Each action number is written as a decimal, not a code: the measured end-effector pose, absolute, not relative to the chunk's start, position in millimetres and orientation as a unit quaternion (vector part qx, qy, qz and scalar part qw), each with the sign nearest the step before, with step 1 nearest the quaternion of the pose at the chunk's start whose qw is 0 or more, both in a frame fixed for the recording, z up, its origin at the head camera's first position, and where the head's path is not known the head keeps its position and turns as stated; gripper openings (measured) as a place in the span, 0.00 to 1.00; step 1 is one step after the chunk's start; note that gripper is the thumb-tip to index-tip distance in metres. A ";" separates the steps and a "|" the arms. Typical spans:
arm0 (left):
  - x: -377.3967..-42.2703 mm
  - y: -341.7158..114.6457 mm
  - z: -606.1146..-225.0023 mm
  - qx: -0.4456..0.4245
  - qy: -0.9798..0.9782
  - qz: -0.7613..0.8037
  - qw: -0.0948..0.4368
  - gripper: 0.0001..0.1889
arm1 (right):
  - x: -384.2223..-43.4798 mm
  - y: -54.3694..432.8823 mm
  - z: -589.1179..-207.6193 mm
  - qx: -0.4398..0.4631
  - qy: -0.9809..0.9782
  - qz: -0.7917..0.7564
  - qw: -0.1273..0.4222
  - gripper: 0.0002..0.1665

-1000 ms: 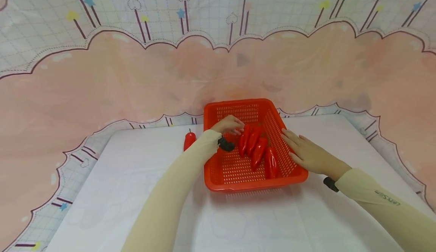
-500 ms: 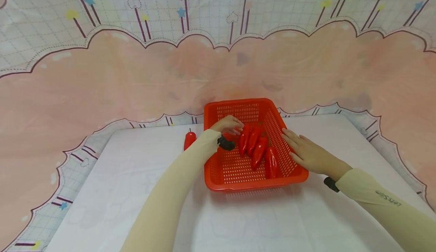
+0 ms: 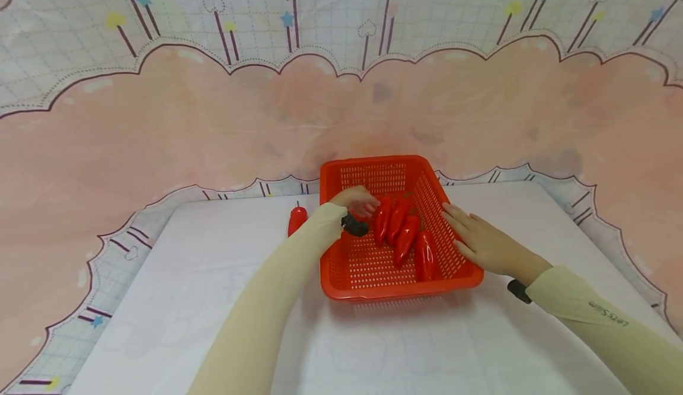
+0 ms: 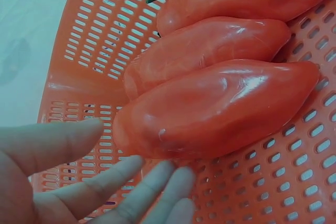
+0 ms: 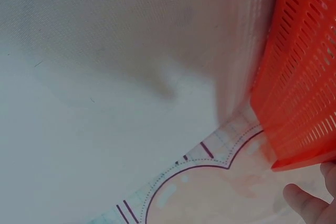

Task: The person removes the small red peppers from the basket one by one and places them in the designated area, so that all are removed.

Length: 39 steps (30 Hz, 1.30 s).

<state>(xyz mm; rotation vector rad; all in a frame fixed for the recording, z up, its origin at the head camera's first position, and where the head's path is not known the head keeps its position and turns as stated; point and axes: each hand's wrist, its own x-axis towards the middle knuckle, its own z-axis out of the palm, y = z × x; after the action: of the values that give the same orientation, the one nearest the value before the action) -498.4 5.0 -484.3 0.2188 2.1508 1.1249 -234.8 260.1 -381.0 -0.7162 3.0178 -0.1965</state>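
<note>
My left hand (image 3: 356,199) is inside the red plastic basket (image 3: 395,292), palm empty. Its fingers (image 4: 113,174) and thumb are spread apart in the left wrist view, with the fingertips close against the end of the nearest red pepper (image 4: 215,111). Whether they touch it I cannot tell. Several glossy red peppers (image 3: 407,241) with green stems lie side by side on the basket's floor, toward its right. My right hand (image 3: 482,244) rests with straight fingers along the basket's right rim. Only the fingertips of that hand show in the right wrist view.
Another red pepper (image 3: 296,219) stands out on the white table (image 3: 224,264) left of the basket, partly hidden by my left sleeve. A printed cloth (image 3: 240,122) with clouds and stars hangs behind the table.
The left hand's fingers have loosened and spread slightly beside the leftmost pepper in the basket. The right hand stays at the rim, and the basket and peppers have not moved.
</note>
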 end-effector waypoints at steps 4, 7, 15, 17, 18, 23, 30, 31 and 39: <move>-562.5 11.1 -551.5 0.078 0.820 0.427 0.373 0.20 | -235.0 260.6 -381.7 -0.233 0.970 -0.064 0.012 0.41; -580.1 12.1 -569.0 0.079 0.811 0.428 0.391 0.24 | -234.8 261.0 -382.1 -0.234 0.970 -0.065 0.009 0.41; -502.0 7.6 -486.1 0.083 0.823 0.395 0.399 0.23 | -235.2 262.2 -383.2 -0.232 0.970 -0.064 0.008 0.41; -494.4 7.3 -478.3 0.085 0.831 0.389 0.389 0.22 | -235.7 262.2 -383.0 -0.231 0.971 -0.064 0.008 0.41; -487.9 5.8 -470.2 0.087 0.829 0.391 0.391 0.22 | -235.9 262.1 -382.8 -0.231 0.971 -0.064 0.009 0.41; -426.4 -0.3 -405.3 0.093 0.837 0.383 0.380 0.21 | -236.9 262.0 -381.5 -0.231 0.971 -0.060 0.010 0.41; -434.5 -4.6 -410.2 0.093 0.819 0.384 0.416 0.28 | -236.7 262.6 -380.2 -0.232 0.971 -0.058 0.008 0.41; -444.1 -4.8 -418.8 0.089 0.812 0.389 0.426 0.28 | -236.5 262.6 -380.2 -0.231 0.971 -0.060 0.007 0.41; -478.6 -10.9 -449.3 0.095 0.801 0.411 0.425 0.26 | -233.6 259.6 -380.9 -0.232 0.970 -0.069 0.012 0.40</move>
<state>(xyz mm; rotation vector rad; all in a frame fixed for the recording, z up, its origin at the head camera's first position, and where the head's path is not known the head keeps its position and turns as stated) -478.6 -10.9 -449.3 0.2378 2.0019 1.0279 -233.6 259.6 -380.9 -0.7233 3.0242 -0.2141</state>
